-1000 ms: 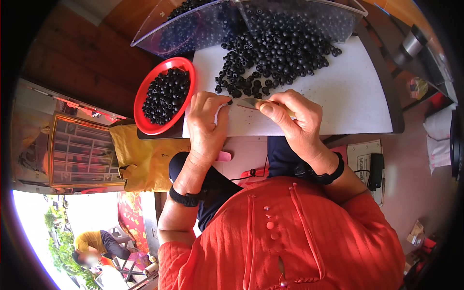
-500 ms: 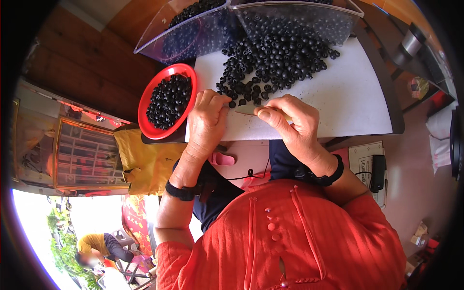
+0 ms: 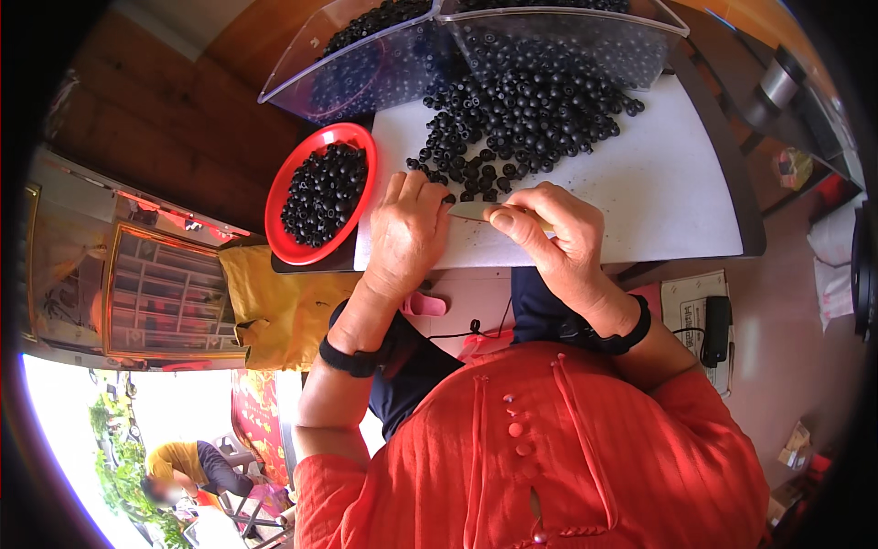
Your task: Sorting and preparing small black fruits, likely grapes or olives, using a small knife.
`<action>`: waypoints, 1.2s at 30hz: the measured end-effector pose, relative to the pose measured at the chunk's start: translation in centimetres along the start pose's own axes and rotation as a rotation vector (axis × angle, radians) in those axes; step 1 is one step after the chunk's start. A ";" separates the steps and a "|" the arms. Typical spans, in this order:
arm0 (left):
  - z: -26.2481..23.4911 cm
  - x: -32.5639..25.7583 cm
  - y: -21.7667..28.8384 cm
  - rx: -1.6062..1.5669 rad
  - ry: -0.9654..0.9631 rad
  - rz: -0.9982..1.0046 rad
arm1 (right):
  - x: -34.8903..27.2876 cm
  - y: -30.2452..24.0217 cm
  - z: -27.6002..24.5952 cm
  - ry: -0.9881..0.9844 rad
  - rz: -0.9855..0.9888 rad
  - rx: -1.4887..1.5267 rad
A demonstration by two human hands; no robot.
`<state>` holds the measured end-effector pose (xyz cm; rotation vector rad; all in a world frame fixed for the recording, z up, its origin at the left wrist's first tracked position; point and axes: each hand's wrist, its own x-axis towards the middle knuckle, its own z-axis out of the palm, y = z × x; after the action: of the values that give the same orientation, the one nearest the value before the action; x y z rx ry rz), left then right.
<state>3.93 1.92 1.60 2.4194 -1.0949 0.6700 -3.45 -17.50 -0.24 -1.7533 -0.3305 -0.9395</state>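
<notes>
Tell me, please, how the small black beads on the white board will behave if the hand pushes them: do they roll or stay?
The black beads look small and round, so a push from the left hand would probably scatter them across the smooth white board. Each looks light. Loosely heaped, the pile would likely spread rather than move together.

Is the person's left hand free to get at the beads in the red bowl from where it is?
Probably yes. The left hand rests on the white board right beside the red bowl, which is open-topped with nothing between. The hand looks busy with the loose black beads, though.
</notes>
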 end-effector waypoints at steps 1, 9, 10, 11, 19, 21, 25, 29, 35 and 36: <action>-0.2 -0.2 0.1 0.000 -0.002 0.000 | 0.0 0.0 0.0 -0.002 -0.004 0.002; -0.7 -1.5 0.8 -0.124 -0.007 -0.128 | -0.1 0.1 0.0 0.001 -0.003 -0.002; -0.6 -1.5 0.9 -0.126 -0.007 -0.128 | -0.1 0.2 0.0 -0.001 -0.012 0.001; -0.6 -1.5 1.0 -0.165 -0.007 -0.142 | -0.1 0.2 0.0 -0.003 -0.020 0.004; -0.4 -1.3 1.0 -0.158 -0.039 -0.083 | -0.1 0.2 0.2 0.013 -0.027 -0.017; 0.3 -1.3 1.0 -0.084 -0.012 -0.061 | 0.0 0.0 0.2 0.016 -0.031 -0.028; 0.0 -2.2 0.7 -0.367 0.044 -0.183 | 0.0 -0.2 0.5 -0.006 0.096 -0.041; -1.5 -2.7 1.8 -1.066 0.049 -0.641 | 0.1 -0.3 0.4 -0.060 0.164 -0.084; -1.0 -3.3 2.3 -1.509 0.097 -0.738 | 0.1 -0.3 0.6 -0.102 0.163 -0.130; -0.8 -3.3 2.3 -1.578 0.105 -0.725 | 0.1 -0.3 0.6 -0.104 0.162 -0.133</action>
<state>0.03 2.86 0.72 1.1341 -0.2843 -0.2992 -3.30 -16.87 0.00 -1.9239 -0.1925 -0.7712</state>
